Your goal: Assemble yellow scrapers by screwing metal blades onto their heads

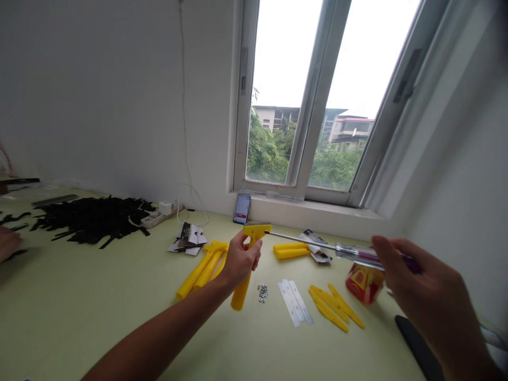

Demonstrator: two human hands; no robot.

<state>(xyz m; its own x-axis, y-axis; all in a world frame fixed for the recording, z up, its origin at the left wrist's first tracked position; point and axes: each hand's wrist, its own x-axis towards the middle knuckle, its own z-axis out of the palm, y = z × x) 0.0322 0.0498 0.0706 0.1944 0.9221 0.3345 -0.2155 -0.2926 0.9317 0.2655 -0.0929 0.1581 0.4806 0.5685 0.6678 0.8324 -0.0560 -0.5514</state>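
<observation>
My left hand (pixel 238 259) grips a yellow plastic scraper (pixel 241 296) by its handle, with the wide head up. My right hand (pixel 420 286) holds a screwdriver (pixel 301 239) with a clear, purple-striped handle. Its thin steel shaft points left, its tip close to the scraper head. Below the scraper lies a small heap of steel nuts (pixel 262 292), beside several flat metal strips (pixel 294 302). Yellow scraper handles (pixel 202 270) lie to the left, more (pixel 291 251) lie behind the shaft, and flat yellow pieces (pixel 333 307) lie near a red can (pixel 364 282) under my right hand.
A pile of black strips (pixel 91 219) covers the pale green table's left side, near a power strip (pixel 159 217). Printed cards (pixel 186 238) lie by a phone (pixel 242 208) leaning at the window sill (pixel 309 211). Another person's hand (pixel 8 243) shows at the left edge.
</observation>
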